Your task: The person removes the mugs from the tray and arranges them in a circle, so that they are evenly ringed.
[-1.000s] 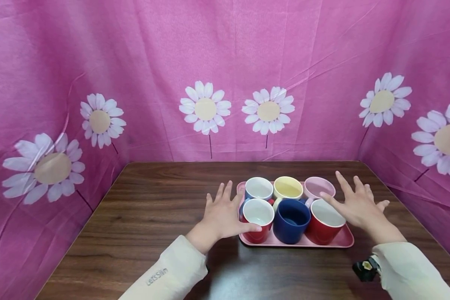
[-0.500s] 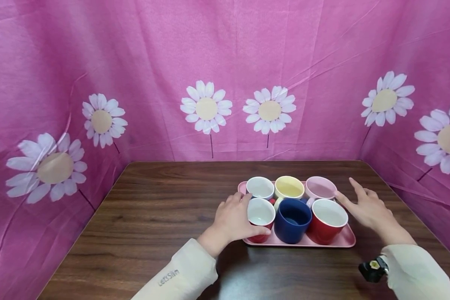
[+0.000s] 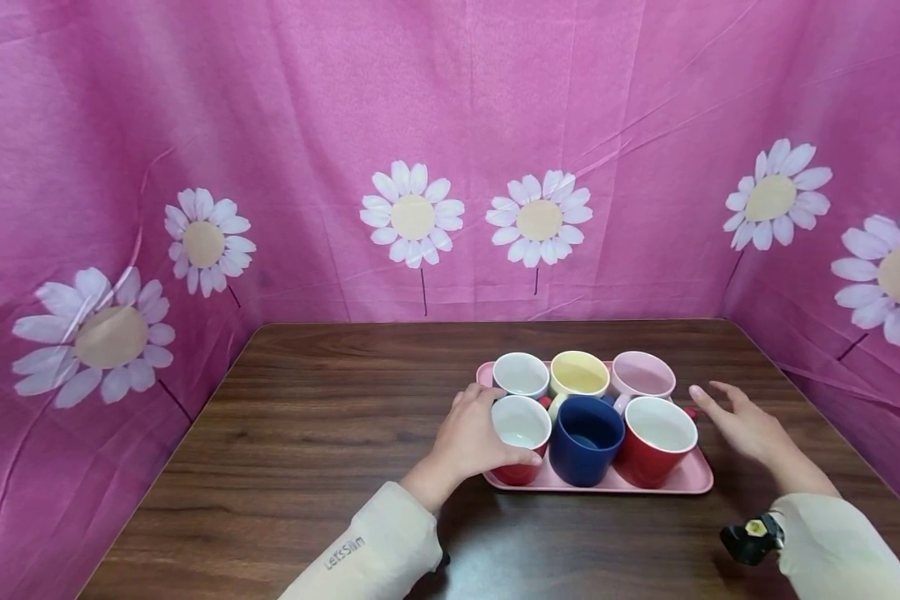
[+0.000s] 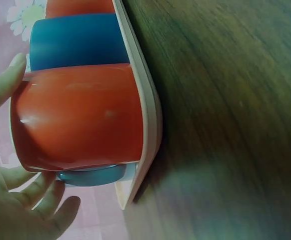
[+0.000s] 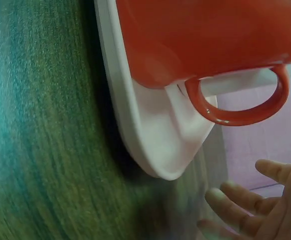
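Note:
A pink tray (image 3: pixel 547 479) carries two rows of mugs. At its front left, my left hand (image 3: pixel 468 437) curls round a red mug (image 3: pixel 520 473) with a white inside, thumb across the front and fingers behind. In the left wrist view the thumb is by the rim of this red mug (image 4: pixel 80 115), with the fingers (image 4: pixel 48 187) along its other side. My right hand (image 3: pixel 753 437) is spread, holding nothing, to the right of another red mug (image 3: pixel 648 458). In the right wrist view its fingers (image 5: pixel 240 205) are apart from that mug's red handle (image 5: pixel 240 117).
Between the red mugs stands a dark blue mug (image 3: pixel 585 454). Behind them are a white-lined mug (image 3: pixel 521 375), a yellow mug (image 3: pixel 579 375) and a pink mug (image 3: pixel 642 375). The brown wooden table (image 3: pixel 330 417) meets a pink flowered curtain (image 3: pixel 307 150) at its back and sides.
My left hand has moved right and closed in round the front left red mug. The right hand has drawn back right and lower, away from the right red mug's rim, uncovering its handle.

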The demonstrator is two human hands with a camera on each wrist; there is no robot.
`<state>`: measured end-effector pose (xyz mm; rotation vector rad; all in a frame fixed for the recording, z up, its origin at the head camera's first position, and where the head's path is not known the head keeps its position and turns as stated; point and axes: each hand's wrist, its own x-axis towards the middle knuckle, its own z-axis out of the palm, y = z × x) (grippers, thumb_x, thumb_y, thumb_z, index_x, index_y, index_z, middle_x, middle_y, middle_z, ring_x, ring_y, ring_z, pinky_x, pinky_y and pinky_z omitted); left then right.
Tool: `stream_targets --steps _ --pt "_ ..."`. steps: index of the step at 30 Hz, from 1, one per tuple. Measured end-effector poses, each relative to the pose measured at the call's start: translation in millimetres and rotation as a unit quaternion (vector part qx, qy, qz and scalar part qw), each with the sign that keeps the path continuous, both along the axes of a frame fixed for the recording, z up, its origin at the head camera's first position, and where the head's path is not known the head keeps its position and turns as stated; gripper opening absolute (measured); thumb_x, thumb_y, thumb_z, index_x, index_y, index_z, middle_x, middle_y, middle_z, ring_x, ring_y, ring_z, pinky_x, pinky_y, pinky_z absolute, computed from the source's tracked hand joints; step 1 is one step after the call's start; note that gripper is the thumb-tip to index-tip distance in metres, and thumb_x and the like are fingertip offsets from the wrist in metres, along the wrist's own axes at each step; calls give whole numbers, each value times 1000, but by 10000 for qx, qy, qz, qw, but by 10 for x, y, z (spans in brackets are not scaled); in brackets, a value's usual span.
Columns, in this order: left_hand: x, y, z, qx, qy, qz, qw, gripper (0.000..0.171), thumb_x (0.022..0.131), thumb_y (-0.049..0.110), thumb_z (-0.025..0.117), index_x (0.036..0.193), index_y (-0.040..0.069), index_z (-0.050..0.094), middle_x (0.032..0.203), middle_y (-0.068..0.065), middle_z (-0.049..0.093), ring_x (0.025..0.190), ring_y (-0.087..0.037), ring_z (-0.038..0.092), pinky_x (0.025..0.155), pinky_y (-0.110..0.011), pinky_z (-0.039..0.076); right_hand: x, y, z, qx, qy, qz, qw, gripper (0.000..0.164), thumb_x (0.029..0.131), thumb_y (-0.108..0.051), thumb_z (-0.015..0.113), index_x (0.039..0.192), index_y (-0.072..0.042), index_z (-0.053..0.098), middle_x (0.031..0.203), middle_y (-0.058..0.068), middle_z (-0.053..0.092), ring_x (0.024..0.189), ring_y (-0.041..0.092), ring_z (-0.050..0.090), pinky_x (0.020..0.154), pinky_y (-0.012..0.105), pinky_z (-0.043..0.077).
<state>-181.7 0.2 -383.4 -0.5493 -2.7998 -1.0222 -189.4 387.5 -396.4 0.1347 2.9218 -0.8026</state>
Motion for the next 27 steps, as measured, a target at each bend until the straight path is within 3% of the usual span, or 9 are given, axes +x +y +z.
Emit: stream_targets --steps 4,6,9,15,22,27 --pt "-10 -3 -40 386 -65 -95 9992 84 51 48 91 118 6 60 109 -6 57 101 -23 50 78 -35 48 13 23 -64 -961 -320 -44 9949 78 100 -51 27 138 17 15 125 44 41 96 46 61 78 56 47" --pt "-14 -3 -56 570 -145 -121 9982 84 51 45 92 118 6 59 110 -6 56 102 -23 50 80 -35 48 21 34 -98 -1468 -482 -72 9880 76 101 -47 30 137 18 13 130 45 33 99 46 61 74 50 52" --pt "-21 -3 -75 780 -183 -154 9967 82 51 41 93 117 5 58 109 -6 56 103 -23 51 82 -35 48 28 68 -140 -1936 -629 -126 9790 72 102 -41 34 136 19 14 127 43 41 100 42 61 72 48 54" --pt "-33 -2 -98 956 -101 -157 9952 78 51 39 93 113 6 60 104 -4 56 98 -20 52 80 -32 48 57 123 -231 -2357 -735 -120 9690 65 100 -29 48 133 22 25 110 30 61 89 22 66 74 44 55" --pt "-36 7 -122 894 10 -96 9960 74 51 41 92 110 7 62 98 -1 55 94 -17 52 77 -28 47 71 134 -335 -2633 -788 127 9614 56 98 -14 51 128 27 30 108 27 62 84 9 64 74 40 55" --pt "-27 6 -120 831 43 -69 9965 74 52 43 91 110 7 63 98 -1 54 94 -17 51 75 -26 47 65 115 -365 -2513 -764 65 9649 52 96 -13 53 127 24 35 106 23 64 83 10 63 74 38 55"
